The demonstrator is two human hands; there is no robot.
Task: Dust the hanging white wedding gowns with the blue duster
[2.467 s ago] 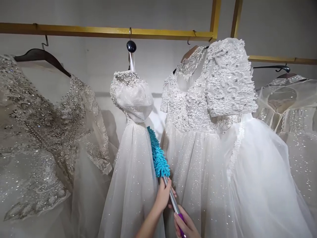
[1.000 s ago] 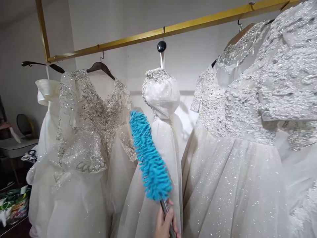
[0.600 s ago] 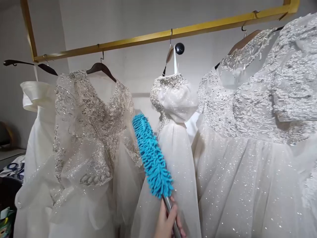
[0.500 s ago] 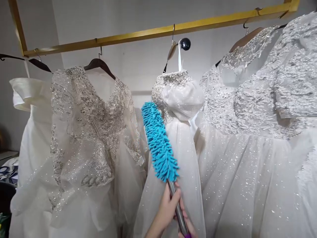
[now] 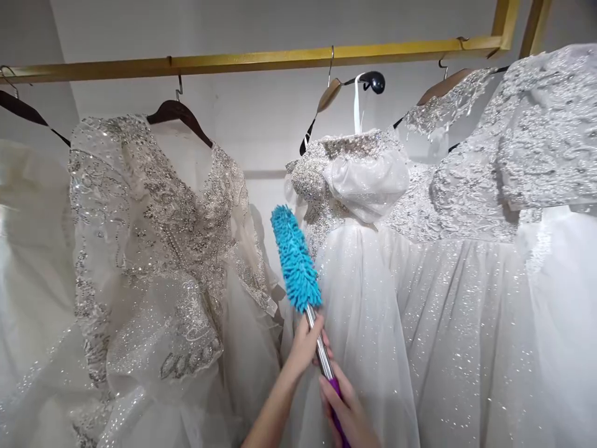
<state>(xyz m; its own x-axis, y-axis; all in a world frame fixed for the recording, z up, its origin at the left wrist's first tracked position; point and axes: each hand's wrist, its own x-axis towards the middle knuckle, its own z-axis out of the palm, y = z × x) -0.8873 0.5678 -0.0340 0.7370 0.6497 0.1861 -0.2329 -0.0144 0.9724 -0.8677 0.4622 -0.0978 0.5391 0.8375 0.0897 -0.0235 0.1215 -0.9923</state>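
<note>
- Left hand (image 5: 305, 342): fingers wrapped round the metal shaft of the duster (image 5: 295, 260) just below its blue head; the grip is clenched on the shaft, and the forearm rises from the bottom edge of the view.
- Right hand (image 5: 347, 414): lower on the same tool, its grip closed over the purple handle end (image 5: 334, 389); the palm faces left and the fingers point up along the shaft.
- Duster: blue fluffy head, tilted with its tip up and to the left; the head lies in the gap between two gowns, against the left side of the middle gown's skirt.
- Middle gown (image 5: 359, 292): white glittering tulle skirt and beaded bodice with a puffed fold, hung by a white ribbon from a dark hanger (image 5: 368, 79).
- Left gown (image 5: 163, 249): sheer fabric with silver embroidery and a V neck, on a dark wooden hanger (image 5: 175, 112); its sleeve edge is just beside the duster head.
- Right gown (image 5: 494, 205): heavily beaded lace bodice and short sleeve over a sparkling skirt, overlapping the middle gown's right side.
- Far-left gown (image 5: 28, 249): plain pale fabric, cut by the left edge of the view.
- Rail (image 5: 261, 57): gold-coloured bar across the top carrying all the hangers, joined to an upright post (image 5: 506, 22) at the upper right.
- Wall (image 5: 270, 124): plain pale surface behind the rail.
</note>
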